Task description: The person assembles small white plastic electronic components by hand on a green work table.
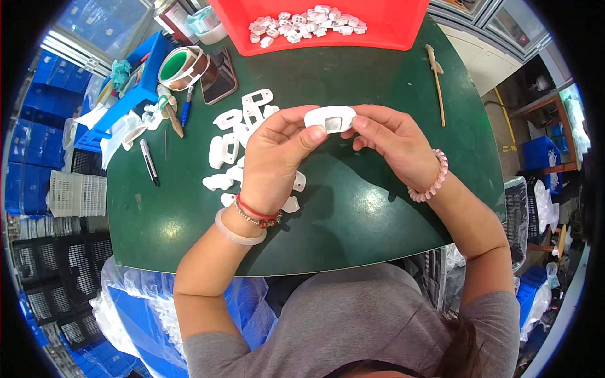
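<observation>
Between my two hands, raised over the green table, is a white plastic housing (pixel 315 118) with rounded ends and a rectangular window. My left hand (pixel 277 151) pinches its left end, the thumb along the lower edge. At the other end, my right hand (pixel 394 135) grips it between thumb and fingers. Beside and partly behind my left hand lie several loose white plastic housings (pixel 222 151) of the same sort. A red bin (pixel 328 45) at the far edge holds a heap of small white and clear parts (pixel 305 24).
At the far left stand a blue rack (pixel 142 94), a tape roll (pixel 183 68) and a phone (pixel 219 75). A blue marker (pixel 187 106) and a black-and-white pen (pixel 149 162) lie nearby. A thin wooden stick (pixel 437 88) rests at the right on the green table (pixel 161 242).
</observation>
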Demonstrator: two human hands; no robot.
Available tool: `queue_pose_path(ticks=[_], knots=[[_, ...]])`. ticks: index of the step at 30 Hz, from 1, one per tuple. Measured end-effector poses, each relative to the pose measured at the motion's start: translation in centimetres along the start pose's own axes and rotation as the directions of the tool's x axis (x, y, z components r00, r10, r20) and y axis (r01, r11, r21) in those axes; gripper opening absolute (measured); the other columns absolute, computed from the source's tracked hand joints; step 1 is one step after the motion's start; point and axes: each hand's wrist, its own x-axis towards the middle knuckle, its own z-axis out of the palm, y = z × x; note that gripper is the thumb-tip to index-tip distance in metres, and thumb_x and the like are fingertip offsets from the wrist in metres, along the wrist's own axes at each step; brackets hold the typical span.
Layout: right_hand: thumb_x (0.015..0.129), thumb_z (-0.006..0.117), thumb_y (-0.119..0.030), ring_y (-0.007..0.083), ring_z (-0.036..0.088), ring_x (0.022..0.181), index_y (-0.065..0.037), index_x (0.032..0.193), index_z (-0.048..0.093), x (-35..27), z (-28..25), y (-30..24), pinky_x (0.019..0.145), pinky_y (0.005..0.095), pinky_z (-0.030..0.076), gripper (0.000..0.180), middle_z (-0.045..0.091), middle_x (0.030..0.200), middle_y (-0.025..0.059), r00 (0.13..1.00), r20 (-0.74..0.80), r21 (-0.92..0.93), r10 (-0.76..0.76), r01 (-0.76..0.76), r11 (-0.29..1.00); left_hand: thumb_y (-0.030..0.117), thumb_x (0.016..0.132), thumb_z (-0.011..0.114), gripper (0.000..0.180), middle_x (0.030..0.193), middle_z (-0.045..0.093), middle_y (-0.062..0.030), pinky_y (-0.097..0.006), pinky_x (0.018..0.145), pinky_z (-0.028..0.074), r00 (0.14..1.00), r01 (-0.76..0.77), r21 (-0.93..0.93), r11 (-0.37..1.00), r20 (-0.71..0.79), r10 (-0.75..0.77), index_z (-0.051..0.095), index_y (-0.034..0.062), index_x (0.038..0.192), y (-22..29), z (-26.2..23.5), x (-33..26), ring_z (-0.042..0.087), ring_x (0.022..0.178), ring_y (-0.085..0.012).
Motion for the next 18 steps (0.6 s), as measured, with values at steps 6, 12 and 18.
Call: queue_pose_path(ticks=[6,12,18], knots=[[0.086,0.057,-0.026,0.0089,0.055,0.084,0.002,0.109,0.057,0.09,-0.10,0.08,0.072,0.0229,0.045,0.036,0.061,0.091,0.0053,1.000,0.004,-0.075,0.023,-0.023,0.997,0.008,0.084,0.058,0.026,0.100,0.061,-0.0105,-0.031,0.085,0.048,0.997,0.018,0.050,0.999,-0.073,-0.014,0.049,0.0009,0.108,0.10,0.01,0.28,0.058,0.094,-0.0177],[0.085,0.059,-0.026,0.0086,0.054,0.083,0.001,0.104,0.060,0.11,-0.08,0.14,0.072,0.0227,0.045,0.033,0.061,0.091,0.0045,1.000,-0.013,-0.004,-0.015,0.015,1.000,0.010,0.083,0.059,0.028,0.102,0.060,-0.0106,-0.032,0.088,0.046,0.999,0.032,-0.019,0.999,-0.019,-0.033,0.049,0.0021,0.108,0.33,0.01,0.36,0.057,0.096,-0.0180],[0.085,0.059,-0.023,0.0080,0.052,0.078,0.001,0.102,0.061,0.16,-0.26,0.17,0.071,0.0223,0.044,0.030,0.060,0.092,0.0035,0.998,0.021,0.000,-0.062,0.062,0.998,0.011,0.083,0.060,0.029,0.104,0.059,-0.0095,-0.032,0.089,0.045,0.997,0.061,-0.041,0.997,0.044,-0.059,0.050,0.0020,0.108,0.52,-0.15,0.29,0.057,0.098,-0.0183]])
